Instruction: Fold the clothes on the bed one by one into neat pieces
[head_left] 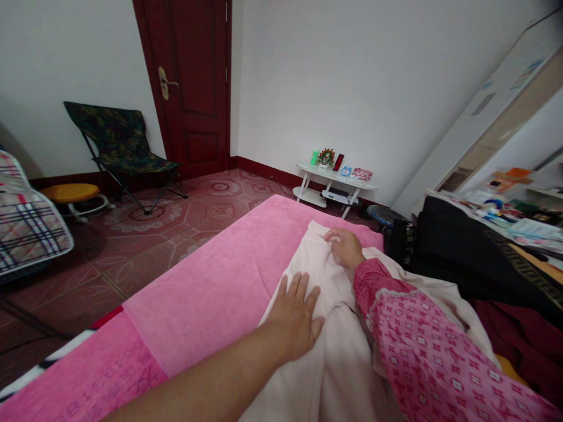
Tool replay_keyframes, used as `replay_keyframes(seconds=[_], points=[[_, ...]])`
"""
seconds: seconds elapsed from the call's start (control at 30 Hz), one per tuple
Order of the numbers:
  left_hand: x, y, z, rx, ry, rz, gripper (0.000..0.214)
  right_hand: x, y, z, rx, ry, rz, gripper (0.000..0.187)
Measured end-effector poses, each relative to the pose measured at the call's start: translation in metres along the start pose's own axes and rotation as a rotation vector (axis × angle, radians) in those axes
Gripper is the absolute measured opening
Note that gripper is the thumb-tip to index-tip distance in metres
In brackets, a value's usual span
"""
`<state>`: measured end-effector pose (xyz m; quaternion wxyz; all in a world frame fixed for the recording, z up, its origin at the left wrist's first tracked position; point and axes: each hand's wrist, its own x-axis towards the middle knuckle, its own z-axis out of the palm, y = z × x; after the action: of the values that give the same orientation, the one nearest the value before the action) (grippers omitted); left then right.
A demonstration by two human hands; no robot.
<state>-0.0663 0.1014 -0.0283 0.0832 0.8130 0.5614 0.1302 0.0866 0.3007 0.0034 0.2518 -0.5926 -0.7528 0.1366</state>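
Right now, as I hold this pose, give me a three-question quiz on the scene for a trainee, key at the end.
1. True or false: the left hand and the right hand both touch the cream cloth.
2. Which of the two hands lies flat? A) left; B) right.
3. In this view, what stands between the yellow stool and the door?

Key: 1. True. 2. A. 3. The camouflage chair.

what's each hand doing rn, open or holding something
Left hand: open, palm down on the pale cloth.
Right hand: closed, pinching the pale cloth near its far end.
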Motion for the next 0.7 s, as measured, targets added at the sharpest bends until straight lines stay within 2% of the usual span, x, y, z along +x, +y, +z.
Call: replay_keyframes(seconds=[0.1,0.13,0.17,0.27,0.33,0.47,0.57,0.7], points=[[0.000,0.000,0.001,-0.011,0.001,-0.002,0.063,-0.007,-0.009,0.002,-0.156,0.249,-0.170,0.044],[0.001,0.000,0.000,-0.017,-0.005,-0.003,0.063,-0.009,-0.009,0.005,-0.233,0.284,-0.214,0.046],[0.001,0.000,0.000,-0.022,-0.013,-0.006,0.064,-0.010,-0.008,0.009,-0.318,0.259,-0.228,0.048],[0.002,0.001,-0.002,-0.027,-0.033,-0.017,0.064,-0.006,0.000,0.024,-0.515,0.009,-0.132,0.054],[0.003,0.001,-0.002,-0.021,-0.032,-0.020,0.064,0.002,0.004,0.030,-0.572,-0.103,-0.068,0.055],[0.003,0.000,0.001,-0.016,-0.026,-0.018,0.064,0.016,-0.005,0.029,-0.594,-0.097,-0.038,0.047],[0.003,0.000,0.001,-0.033,-0.026,-0.018,0.065,0.017,-0.020,0.032,-0.575,-0.047,-0.109,0.041],[0.003,0.000,-0.002,-0.056,-0.041,-0.024,0.065,0.015,-0.021,0.054,-0.478,-0.199,-0.273,0.049]])
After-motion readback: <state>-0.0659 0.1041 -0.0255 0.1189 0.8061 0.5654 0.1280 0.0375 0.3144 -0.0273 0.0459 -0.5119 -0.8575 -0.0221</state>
